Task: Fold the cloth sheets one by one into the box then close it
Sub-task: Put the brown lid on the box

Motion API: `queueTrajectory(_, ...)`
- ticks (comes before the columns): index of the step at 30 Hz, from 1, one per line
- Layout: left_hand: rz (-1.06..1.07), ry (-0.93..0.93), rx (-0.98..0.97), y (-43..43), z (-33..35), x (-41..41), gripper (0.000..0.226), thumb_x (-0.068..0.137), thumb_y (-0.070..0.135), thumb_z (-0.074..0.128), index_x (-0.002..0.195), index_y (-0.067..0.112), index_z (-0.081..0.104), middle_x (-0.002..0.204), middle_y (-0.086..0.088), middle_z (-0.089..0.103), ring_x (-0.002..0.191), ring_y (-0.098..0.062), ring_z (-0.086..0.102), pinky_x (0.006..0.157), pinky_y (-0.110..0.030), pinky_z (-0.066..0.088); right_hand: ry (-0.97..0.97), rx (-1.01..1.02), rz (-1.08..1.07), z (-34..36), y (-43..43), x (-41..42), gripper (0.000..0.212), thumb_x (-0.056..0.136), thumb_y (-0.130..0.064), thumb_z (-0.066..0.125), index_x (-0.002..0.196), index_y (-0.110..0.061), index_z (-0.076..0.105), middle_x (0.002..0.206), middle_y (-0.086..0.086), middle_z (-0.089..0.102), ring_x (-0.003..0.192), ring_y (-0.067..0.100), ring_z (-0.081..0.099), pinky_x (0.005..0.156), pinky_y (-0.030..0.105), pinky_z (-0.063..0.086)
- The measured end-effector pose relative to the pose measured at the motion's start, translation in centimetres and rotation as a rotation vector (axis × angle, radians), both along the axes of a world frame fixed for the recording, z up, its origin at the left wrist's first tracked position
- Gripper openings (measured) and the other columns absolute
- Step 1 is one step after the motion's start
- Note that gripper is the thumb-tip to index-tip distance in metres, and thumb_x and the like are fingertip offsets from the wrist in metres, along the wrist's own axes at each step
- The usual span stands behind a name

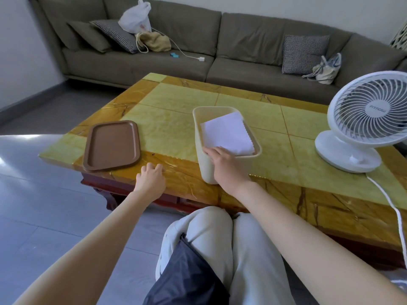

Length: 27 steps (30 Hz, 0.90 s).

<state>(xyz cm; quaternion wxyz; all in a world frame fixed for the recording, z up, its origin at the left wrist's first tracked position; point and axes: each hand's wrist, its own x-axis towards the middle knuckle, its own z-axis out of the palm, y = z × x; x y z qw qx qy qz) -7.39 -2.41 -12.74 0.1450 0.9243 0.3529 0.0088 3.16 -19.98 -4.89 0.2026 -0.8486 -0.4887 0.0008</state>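
Note:
A cream box [203, 166] stands open near the table's front edge, with a folded white cloth sheet [228, 134] lying inside it. My right hand [226, 166] is at the box's near rim, its fingertips on the near edge of the cloth. The brown lid [111, 145] lies flat on the table to the left of the box. My left hand [150, 178] hovers at the table's front edge just right of the lid, fingers loosely curled and holding nothing.
A white desk fan [361, 119] stands on the table [171, 133] at the right, its cord [394, 214] running off the front edge. A grey sofa [220, 47] with cushions and bags sits behind. My knees [220, 238] are close to the table's front.

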Motion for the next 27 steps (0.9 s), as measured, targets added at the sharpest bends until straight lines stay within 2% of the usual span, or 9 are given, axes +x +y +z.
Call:
queueTrajectory(6,-0.040,-0.012,0.052,1.4,-1.3,-1.2,0.038,0.093,0.011,0.038,0.131,0.015,0.043,0.132,-0.011,0.038,0.121,-0.030,0.036,0.101,-0.039,0.035,0.034,-0.015,-0.045,0.2,3.0,0.9,0.052,0.093,0.012,0.033,0.141,-0.007,0.038,0.134,0.012,0.049,0.124,0.026,0.041,0.103,0.027,0.030)
queueTrajectory(10,0.040,-0.046,0.159,3.5,-1.0,-1.5,0.047,0.088,0.003,0.043,0.134,0.009,0.037,0.136,-0.014,0.035,0.123,-0.032,0.035,0.101,-0.038,0.035,0.040,-0.033,-0.047,0.4,5.1,0.6,0.055,0.090,0.015,0.033,0.141,-0.005,0.038,0.132,0.014,0.049,0.123,0.027,0.042,0.102,0.028,0.032)
queueTrajectory(14,0.102,0.165,0.230,5.8,-1.1,-2.9,0.059,0.089,0.008,0.047,0.142,0.003,0.022,0.142,-0.016,0.030,0.130,-0.032,0.032,0.105,-0.035,0.033,0.007,-0.025,-0.048,0.3,6.6,0.4,0.057,0.089,0.015,0.032,0.141,-0.006,0.038,0.127,0.015,0.052,0.119,0.028,0.044,0.099,0.030,0.034)
queueTrajectory(16,0.088,0.224,0.276,6.3,-1.3,-3.5,0.056,0.088,0.007,0.048,0.139,0.002,0.025,0.138,-0.015,0.035,0.126,-0.030,0.035,0.102,-0.033,0.035,0.003,-0.031,-0.050,0.2,6.8,0.2,0.058,0.089,0.014,0.031,0.143,-0.007,0.036,0.129,0.015,0.051,0.120,0.028,0.043,0.101,0.031,0.035)
queueTrajectory(19,0.048,0.209,0.356,6.4,-1.1,-4.0,0.046,0.083,0.001,0.052,0.126,0.007,0.039,0.128,-0.011,0.042,0.115,-0.027,0.041,0.096,-0.031,0.037,-0.022,-0.033,-0.031,0.3,6.6,-0.1,0.058,0.090,0.013,0.031,0.145,-0.009,0.033,0.133,0.014,0.049,0.123,0.027,0.042,0.103,0.031,0.034)
queueTrajectory(23,-0.007,0.220,0.389,5.2,-0.6,-4.2,0.041,0.080,-0.003,0.057,0.116,0.011,0.043,0.117,-0.007,0.050,0.108,-0.025,0.051,0.085,-0.029,0.042,-0.045,-0.037,-0.010,0.5,6.0,-0.6,0.057,0.092,0.010,0.030,0.146,-0.010,0.031,0.136,0.012,0.047,0.124,0.027,0.041,0.104,0.031,0.031)
queueTrajectory(25,-0.014,0.232,0.438,4.0,-0.3,-4.1,0.038,0.082,-0.001,0.060,0.114,0.011,0.044,0.110,-0.005,0.051,0.098,-0.022,0.057,0.070,-0.027,0.047,-0.038,-0.024,0.014,0.4,5.6,-0.7,0.053,0.093,0.007,0.031,0.144,-0.008,0.034,0.136,0.012,0.047,0.124,0.027,0.042,0.105,0.032,0.031)
queueTrajectory(27,-0.044,0.211,0.509,2.8,0.8,-3.7,0.030,0.076,0.004,0.070,0.100,0.011,0.054,0.091,-0.003,0.055,0.073,-0.017,0.060,0.047,-0.023,0.046,-0.029,-0.006,0.037,-0.2,5.1,-0.3,0.051,0.092,0.006,0.035,0.141,-0.009,0.037,0.135,0.011,0.047,0.125,0.026,0.042,0.105,0.031,0.032)
